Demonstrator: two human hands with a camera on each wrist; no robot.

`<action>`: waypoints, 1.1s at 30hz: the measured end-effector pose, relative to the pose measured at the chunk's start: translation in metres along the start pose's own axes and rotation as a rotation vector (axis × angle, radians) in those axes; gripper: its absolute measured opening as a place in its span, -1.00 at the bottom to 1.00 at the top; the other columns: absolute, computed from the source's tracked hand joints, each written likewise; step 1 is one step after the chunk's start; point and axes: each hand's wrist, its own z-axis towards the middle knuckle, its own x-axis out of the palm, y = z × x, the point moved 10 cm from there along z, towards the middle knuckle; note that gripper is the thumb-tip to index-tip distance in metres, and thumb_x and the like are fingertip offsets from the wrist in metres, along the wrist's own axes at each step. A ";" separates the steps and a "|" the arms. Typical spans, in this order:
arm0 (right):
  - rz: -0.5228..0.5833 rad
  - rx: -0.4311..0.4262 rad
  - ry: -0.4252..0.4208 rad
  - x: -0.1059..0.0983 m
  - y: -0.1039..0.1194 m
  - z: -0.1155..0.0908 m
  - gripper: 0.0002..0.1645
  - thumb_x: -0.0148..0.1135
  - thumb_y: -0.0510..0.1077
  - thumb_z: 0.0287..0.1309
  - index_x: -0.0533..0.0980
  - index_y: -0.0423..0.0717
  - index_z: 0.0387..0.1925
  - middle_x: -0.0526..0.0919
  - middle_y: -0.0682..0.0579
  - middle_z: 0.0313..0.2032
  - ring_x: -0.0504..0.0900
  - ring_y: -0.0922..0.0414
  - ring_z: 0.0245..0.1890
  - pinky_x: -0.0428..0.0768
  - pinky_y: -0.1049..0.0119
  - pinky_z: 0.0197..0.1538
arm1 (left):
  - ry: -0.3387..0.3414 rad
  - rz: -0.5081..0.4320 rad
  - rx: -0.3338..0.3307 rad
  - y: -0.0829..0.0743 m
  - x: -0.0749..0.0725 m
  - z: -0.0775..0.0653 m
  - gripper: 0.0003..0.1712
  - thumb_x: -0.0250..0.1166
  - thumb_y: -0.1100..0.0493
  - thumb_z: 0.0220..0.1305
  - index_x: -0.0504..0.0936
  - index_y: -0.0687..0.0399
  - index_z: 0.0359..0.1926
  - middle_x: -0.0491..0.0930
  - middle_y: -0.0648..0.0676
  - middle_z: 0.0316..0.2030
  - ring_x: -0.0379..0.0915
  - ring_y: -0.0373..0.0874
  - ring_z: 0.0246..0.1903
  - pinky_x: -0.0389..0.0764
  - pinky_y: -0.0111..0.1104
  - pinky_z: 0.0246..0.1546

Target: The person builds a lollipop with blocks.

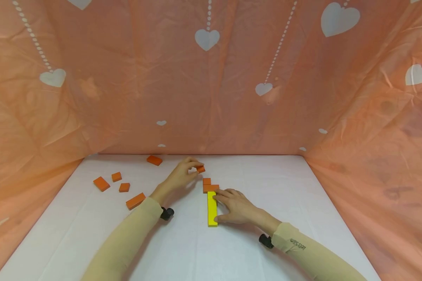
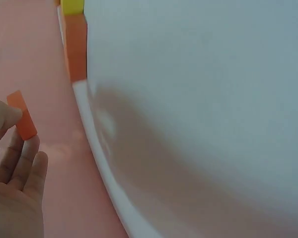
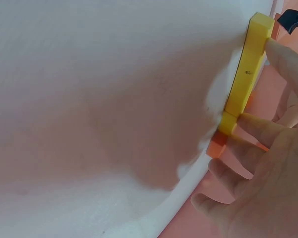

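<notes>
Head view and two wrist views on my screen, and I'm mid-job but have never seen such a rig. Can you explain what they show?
There is no machine: a person's bare left hand and right hand do the work. The wide picture comes from a camera on the head, looking forward and down. The other two come from wrist cameras, each watching its own hand; the black devices at the cuffs are probably these.

On the white table, five loose orange blocks lie to the left. Near the middle is a row of yellow blocks, with more orange pieces at its far end. The left hand pinches a small orange block. The right hand touches the side of the yellow row with thumb and finger.
</notes>
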 end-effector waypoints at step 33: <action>-0.014 -0.017 -0.001 -0.002 0.001 -0.001 -0.10 0.40 0.30 0.22 0.42 0.02 0.48 0.31 -0.02 0.54 0.27 -0.15 0.49 0.21 -0.24 0.50 | 0.263 0.214 0.089 -0.025 0.068 0.025 -0.71 0.27 0.38 0.37 0.74 0.24 0.07 0.61 0.13 0.00 0.54 0.02 0.02 0.58 -0.13 0.22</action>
